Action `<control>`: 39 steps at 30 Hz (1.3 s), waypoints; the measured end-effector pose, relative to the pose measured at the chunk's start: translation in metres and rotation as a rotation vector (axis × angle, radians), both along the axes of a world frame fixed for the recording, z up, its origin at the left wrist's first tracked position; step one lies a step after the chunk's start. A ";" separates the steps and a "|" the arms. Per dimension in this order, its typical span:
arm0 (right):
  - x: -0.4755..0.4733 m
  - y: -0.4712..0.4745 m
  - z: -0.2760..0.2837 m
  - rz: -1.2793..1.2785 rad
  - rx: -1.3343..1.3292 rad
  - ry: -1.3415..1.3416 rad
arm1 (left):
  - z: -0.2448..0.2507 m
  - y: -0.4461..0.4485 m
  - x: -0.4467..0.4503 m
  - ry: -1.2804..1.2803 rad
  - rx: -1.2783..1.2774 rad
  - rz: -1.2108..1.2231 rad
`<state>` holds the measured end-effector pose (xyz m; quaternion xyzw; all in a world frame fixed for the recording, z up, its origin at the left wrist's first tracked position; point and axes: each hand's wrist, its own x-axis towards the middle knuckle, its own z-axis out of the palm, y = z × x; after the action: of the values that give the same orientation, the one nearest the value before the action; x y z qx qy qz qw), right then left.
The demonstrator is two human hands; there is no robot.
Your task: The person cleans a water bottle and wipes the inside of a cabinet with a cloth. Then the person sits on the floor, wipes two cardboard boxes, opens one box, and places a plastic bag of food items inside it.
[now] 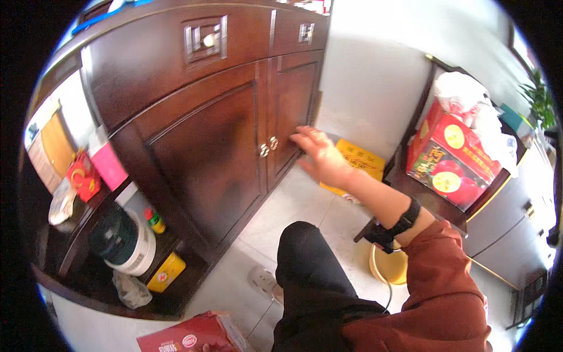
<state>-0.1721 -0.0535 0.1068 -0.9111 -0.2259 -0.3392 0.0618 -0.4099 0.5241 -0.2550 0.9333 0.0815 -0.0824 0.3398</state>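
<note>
My right hand (327, 160) reaches out with its fingers apart and nothing in it. Its fingertips are in front of the right door (294, 103) of a dark wooden cabinet, close to two small metal knobs (268, 147). At the bottom edge lies a red printed box (193, 333), tilted, with a digit of my left hand (206, 348) on its face. The rest of that hand is out of view, below the frame. Both cabinet doors, including the left door (211, 149), are closed.
Open shelves at left hold a dark-lidded white tub (147, 246), a yellow box (166, 272) and a plastic bag (131, 288). On the floor are another yellow box (358, 160) and a yellow bucket (393, 266). A red fruit carton (457, 163) stands at right under white bags (462, 94).
</note>
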 end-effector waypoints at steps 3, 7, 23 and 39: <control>-0.019 -0.082 0.022 -0.245 -0.058 -0.064 | -0.040 0.026 0.033 -0.119 -0.024 -0.021; -0.057 -0.183 0.057 -0.504 -0.060 -0.219 | -0.063 0.052 0.053 -0.188 0.137 -0.101; -0.174 -0.506 0.119 -1.108 0.389 -0.563 | -0.035 0.063 0.098 0.102 0.156 0.001; -0.193 -0.507 0.227 -0.983 0.197 -1.195 | -0.012 0.055 0.094 0.223 0.113 0.109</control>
<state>-0.3655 -0.5602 0.3334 -0.5595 0.2400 -0.7795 -0.1472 -0.3156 0.5792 -0.2674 0.9302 0.1737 -0.1624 0.2796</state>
